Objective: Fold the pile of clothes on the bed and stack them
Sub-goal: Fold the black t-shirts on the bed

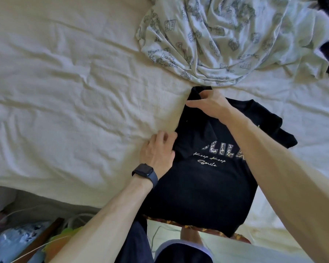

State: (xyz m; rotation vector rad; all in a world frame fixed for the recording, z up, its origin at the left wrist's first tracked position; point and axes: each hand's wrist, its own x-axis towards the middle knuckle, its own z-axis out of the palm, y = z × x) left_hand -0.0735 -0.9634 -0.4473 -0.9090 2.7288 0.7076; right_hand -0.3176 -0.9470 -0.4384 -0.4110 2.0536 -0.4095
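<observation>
Head view: the tee (pixel 207 186) lies spread on the bed (pixel 65 92). The right hand (pixel 209 106) pinches its sleeve, and the left hand (pixel 158 149) curls round the side edge nearer the person. The cloth looks light and limp, probably best held at seams. The pile (pixel 207 35) lies beyond the sleeve pinch.

Both forearms reach forward, bare; left hand (pixel 158 149) lies knuckles-up, fingers curled on the black T-shirt (pixel 201 190) edge; right hand (pixel 207 105), farther out, pinches its upper corner.
</observation>
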